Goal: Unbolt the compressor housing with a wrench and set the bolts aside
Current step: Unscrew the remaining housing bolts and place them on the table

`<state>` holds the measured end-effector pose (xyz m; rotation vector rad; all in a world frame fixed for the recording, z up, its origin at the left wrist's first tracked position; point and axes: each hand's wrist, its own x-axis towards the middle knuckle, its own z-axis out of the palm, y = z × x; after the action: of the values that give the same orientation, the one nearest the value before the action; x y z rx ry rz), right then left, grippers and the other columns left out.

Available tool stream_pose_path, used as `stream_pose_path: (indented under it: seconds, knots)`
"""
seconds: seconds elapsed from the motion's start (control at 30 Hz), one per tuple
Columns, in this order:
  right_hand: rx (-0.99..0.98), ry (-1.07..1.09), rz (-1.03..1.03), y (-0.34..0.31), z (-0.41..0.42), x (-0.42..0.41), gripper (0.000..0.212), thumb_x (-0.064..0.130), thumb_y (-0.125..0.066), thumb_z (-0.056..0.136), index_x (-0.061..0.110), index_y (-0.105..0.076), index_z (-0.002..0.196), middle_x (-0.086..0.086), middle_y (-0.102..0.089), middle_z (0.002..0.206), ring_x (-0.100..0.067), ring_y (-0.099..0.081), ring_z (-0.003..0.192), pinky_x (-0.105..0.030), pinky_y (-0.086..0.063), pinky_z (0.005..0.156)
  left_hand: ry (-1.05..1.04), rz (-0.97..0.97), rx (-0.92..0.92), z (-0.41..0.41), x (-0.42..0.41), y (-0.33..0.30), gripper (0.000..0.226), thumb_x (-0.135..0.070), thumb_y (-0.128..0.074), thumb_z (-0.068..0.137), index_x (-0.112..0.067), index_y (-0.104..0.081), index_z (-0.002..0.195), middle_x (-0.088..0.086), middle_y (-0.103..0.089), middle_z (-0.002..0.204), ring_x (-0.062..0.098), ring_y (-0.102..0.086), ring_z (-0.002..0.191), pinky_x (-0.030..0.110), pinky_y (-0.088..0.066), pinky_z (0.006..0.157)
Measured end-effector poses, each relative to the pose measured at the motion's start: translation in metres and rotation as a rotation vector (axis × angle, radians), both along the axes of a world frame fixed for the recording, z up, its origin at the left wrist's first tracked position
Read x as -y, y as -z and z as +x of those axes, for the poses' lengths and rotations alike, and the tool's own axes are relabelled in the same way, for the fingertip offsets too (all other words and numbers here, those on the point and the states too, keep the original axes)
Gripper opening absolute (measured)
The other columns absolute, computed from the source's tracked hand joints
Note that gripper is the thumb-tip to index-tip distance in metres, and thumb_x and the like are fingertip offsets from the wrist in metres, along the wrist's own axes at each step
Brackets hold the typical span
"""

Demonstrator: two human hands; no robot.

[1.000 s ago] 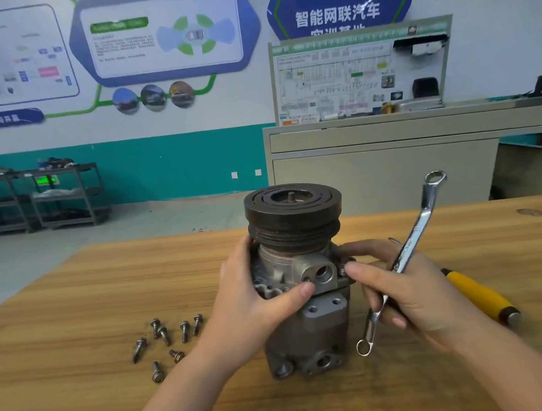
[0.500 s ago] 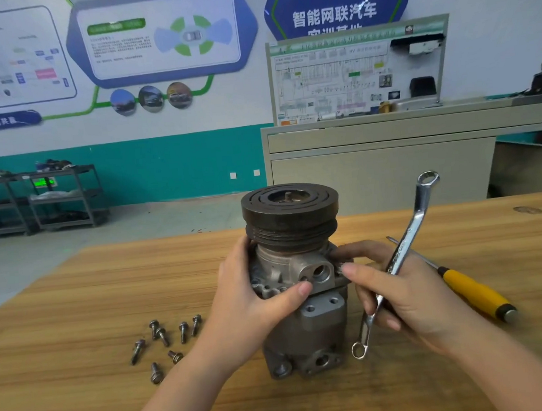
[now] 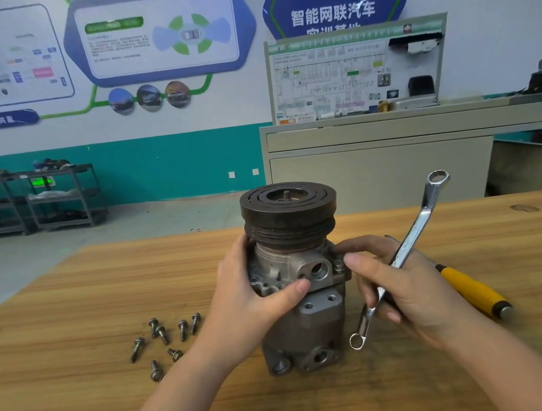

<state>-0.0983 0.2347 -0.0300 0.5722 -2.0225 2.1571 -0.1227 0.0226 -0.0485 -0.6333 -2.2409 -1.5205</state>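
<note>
Grey cast-metal compressor housing (image 3: 304, 304) stands upright mid-desk, left hand (image 3: 249, 305) wrapped around it. Right hand (image 3: 401, 292) clamps the chrome ring wrench (image 3: 402, 256) while fingertips (image 3: 349, 259) work a flange bolt (image 3: 339, 265). Juggling both, that bolt may drop away from the loose steel bolts (image 3: 166, 340) toward the desk's left edge.

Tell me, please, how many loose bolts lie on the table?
7 bolts in one cluster on the wooden table, left of the compressor; the left hand may hide others.
</note>
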Motion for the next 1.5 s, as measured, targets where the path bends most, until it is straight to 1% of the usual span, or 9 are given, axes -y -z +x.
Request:
stream_pose_path:
  seconds: [0.1,0.2,0.33,0.43,0.57,0.7,0.87,1.13,1.5]
  knots:
    - [0.007,0.03,0.031,-0.0002,0.0006,0.0015,0.021,0.029,-0.075,0.067,0.017,-0.069,0.083,-0.009,-0.053,0.045,-0.011,-0.032,0.027,-0.013,-0.025,0.031,-0.05,0.006,-0.009,0.0021,-0.0009,0.0016,0.11,-0.077,-0.072,0.051,-0.037,-0.03,0.145,-0.017,-0.043,0.139,0.002,-0.042,0.129,0.037,-0.041,0.108]
    - [0.005,0.031,0.003,-0.0005,0.0005,0.0004,0.009,0.017,-0.066,0.083,0.016,-0.073,0.086,-0.009,-0.05,0.044,-0.01,-0.032,0.028,-0.014,-0.025,0.03,-0.061,0.038,0.015,0.0038,-0.0006,0.002,0.112,-0.078,-0.073,0.047,-0.044,-0.026,0.142,-0.021,-0.04,0.139,-0.009,-0.04,0.126,0.025,-0.04,0.105]
    - [-0.002,0.066,0.0,-0.0009,0.0015,0.0038,0.031,0.029,-0.072,0.068,0.009,-0.066,0.091,-0.008,-0.051,0.043,-0.008,-0.033,0.027,-0.012,-0.024,0.03,-0.048,0.064,0.036,0.0056,-0.0001,0.0007,0.113,-0.07,-0.077,0.05,-0.038,-0.027,0.146,-0.014,-0.042,0.142,0.0,-0.043,0.13,0.036,-0.041,0.109]
    - [-0.014,0.063,-0.001,-0.0012,0.0021,0.0034,0.01,0.015,-0.064,0.083,0.01,-0.071,0.089,-0.009,-0.049,0.043,-0.009,-0.032,0.028,-0.013,-0.024,0.03,-0.043,0.06,0.038,0.0062,-0.0011,0.0005,0.111,-0.069,-0.077,0.052,-0.038,-0.026,0.147,-0.015,-0.042,0.141,0.001,-0.043,0.13,0.039,-0.041,0.11]
    - [-0.013,0.058,-0.002,-0.0018,0.0019,0.0037,0.027,0.023,-0.069,0.073,0.007,-0.066,0.095,-0.009,-0.05,0.044,-0.007,-0.035,0.028,-0.013,-0.025,0.03,-0.026,0.059,0.034,0.0043,-0.0011,0.0015,0.112,-0.076,-0.075,0.052,-0.036,-0.029,0.146,-0.014,-0.045,0.141,0.002,-0.045,0.129,0.04,-0.043,0.109]
    - [-0.035,0.086,0.032,-0.0004,0.0013,0.0045,0.01,0.007,-0.061,0.087,0.01,-0.07,0.092,-0.01,-0.051,0.043,-0.01,-0.032,0.027,-0.014,-0.025,0.031,-0.011,0.051,0.029,0.0036,0.0004,0.0011,0.112,-0.08,-0.073,0.051,-0.039,-0.029,0.145,-0.018,-0.047,0.14,-0.001,-0.046,0.127,0.037,-0.044,0.108]
    - [-0.039,0.073,0.069,0.0006,0.0019,0.0043,0.03,0.03,-0.07,0.069,0.011,-0.066,0.092,-0.009,-0.054,0.045,-0.012,-0.032,0.028,-0.013,-0.025,0.032,0.012,0.075,0.009,0.0035,-0.0001,0.0023,0.099,-0.079,-0.074,0.052,-0.051,-0.032,0.137,-0.032,-0.052,0.128,-0.009,-0.05,0.12,0.012,-0.046,0.092]
    - [-0.025,0.036,0.071,0.0038,0.0007,0.0041,0.029,0.03,-0.07,0.07,0.013,-0.065,0.093,-0.008,-0.054,0.045,-0.01,-0.034,0.027,-0.013,-0.026,0.032,0.011,0.071,-0.002,0.0049,-0.0004,-0.0002,0.089,-0.082,-0.072,0.05,-0.062,-0.031,0.126,-0.038,-0.051,0.124,-0.013,-0.05,0.116,0.002,-0.043,0.086]
    - [-0.012,0.016,0.008,0.0033,-0.0008,0.0019,0.01,0.017,-0.064,0.085,0.017,-0.069,0.094,-0.01,-0.054,0.047,-0.012,-0.032,0.029,-0.014,-0.027,0.035,0.031,0.043,-0.003,0.005,0.0011,-0.0021,0.089,-0.081,-0.072,0.052,-0.062,-0.03,0.128,-0.03,-0.052,0.129,-0.007,-0.05,0.121,0.021,-0.044,0.098]
